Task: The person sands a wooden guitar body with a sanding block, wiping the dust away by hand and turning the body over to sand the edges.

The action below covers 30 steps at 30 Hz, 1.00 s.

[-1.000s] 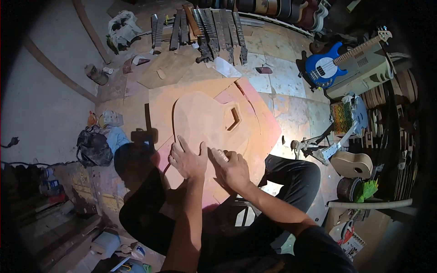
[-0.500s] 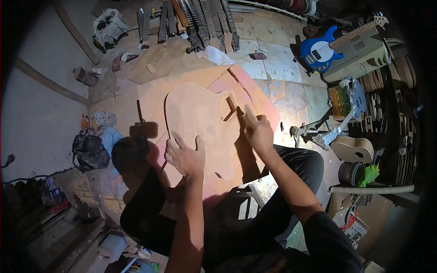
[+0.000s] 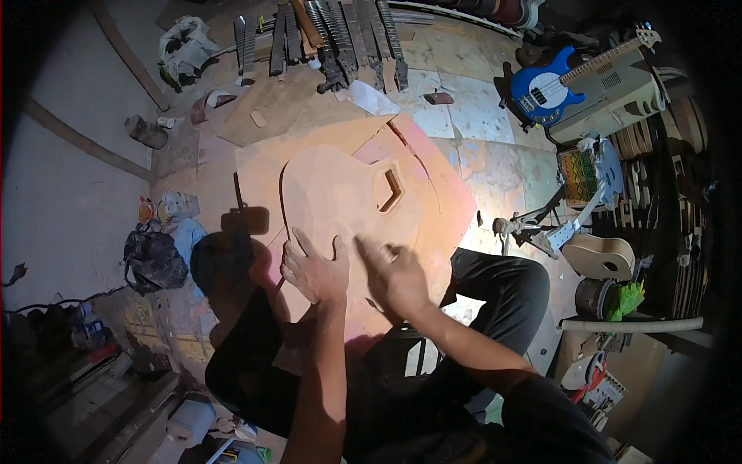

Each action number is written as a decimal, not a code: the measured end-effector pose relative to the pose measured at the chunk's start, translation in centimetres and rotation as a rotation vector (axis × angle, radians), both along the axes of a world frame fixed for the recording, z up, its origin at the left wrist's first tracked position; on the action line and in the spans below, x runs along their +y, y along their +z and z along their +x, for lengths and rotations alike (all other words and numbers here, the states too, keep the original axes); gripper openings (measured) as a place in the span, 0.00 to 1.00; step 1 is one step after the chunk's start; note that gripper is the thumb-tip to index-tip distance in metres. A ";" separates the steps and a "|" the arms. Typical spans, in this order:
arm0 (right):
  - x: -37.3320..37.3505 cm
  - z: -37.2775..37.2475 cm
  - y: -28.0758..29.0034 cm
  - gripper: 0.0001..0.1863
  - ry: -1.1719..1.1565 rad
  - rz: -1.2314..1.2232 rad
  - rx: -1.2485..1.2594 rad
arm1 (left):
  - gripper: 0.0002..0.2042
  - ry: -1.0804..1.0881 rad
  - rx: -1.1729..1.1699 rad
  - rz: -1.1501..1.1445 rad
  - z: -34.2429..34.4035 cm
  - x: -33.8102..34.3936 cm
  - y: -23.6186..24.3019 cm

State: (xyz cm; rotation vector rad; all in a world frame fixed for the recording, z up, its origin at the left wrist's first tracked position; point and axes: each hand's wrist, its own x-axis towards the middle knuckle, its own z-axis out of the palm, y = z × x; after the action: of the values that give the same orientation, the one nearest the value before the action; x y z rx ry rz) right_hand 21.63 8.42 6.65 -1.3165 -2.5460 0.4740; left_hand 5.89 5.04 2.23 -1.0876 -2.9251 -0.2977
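Observation:
A pale wooden guitar body point(image 3: 328, 182) lies flat on a pinkish-orange board point(image 3: 452, 185) over my lap. A angular cutout point(image 3: 390, 191) shows near the body's upper right. My left hand point(image 3: 315, 267) rests on the left edge of the body with its fingers spread, holding nothing. Over the lower middle of the body is my right hand point(image 3: 398, 278), fingers pointing up and left toward the surface. It is smeared by motion, and whether anything sits under its fingertips is hidden.
Several dark guitar necks point(image 3: 332, 46) lie on the floor ahead. A blue bass guitar point(image 3: 545, 85) leans at the upper right, with a small pale guitar body point(image 3: 599, 257) below it. A black bag point(image 3: 154, 259) lies to the left; pale paper point(image 3: 371, 99) is beyond the board.
My right hand has moved from beside the cutout, left and toward me, onto the lower middle of the body. My left hand stays in nearly the same place.

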 end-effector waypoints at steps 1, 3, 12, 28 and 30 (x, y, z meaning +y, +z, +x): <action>0.2 0.4 -0.1 0.33 0.046 -0.075 0.015 | 0.45 0.003 0.001 0.012 0.1 0.2 0.0; 4.6 0.9 0.3 0.31 -0.050 -0.030 -0.028 | 0.45 0.017 0.014 0.022 -0.3 -0.1 -0.3; 2.9 -0.8 -0.7 0.30 0.081 0.169 0.031 | 0.43 -0.017 0.023 0.065 -0.3 -0.2 -0.7; 10.9 -0.6 -0.7 0.23 -0.235 0.236 -0.069 | 0.42 0.002 -0.018 0.035 -0.2 0.1 0.0; 3.5 -2.8 -0.3 0.29 -0.087 0.110 -0.006 | 0.42 0.009 -0.016 0.043 -0.2 0.1 -0.1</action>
State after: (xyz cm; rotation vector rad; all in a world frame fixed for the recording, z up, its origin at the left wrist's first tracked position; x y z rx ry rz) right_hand 18.84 11.92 6.32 -1.3840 -2.4688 0.3082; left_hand 5.67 5.18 2.08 -1.0711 -2.9223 -0.3684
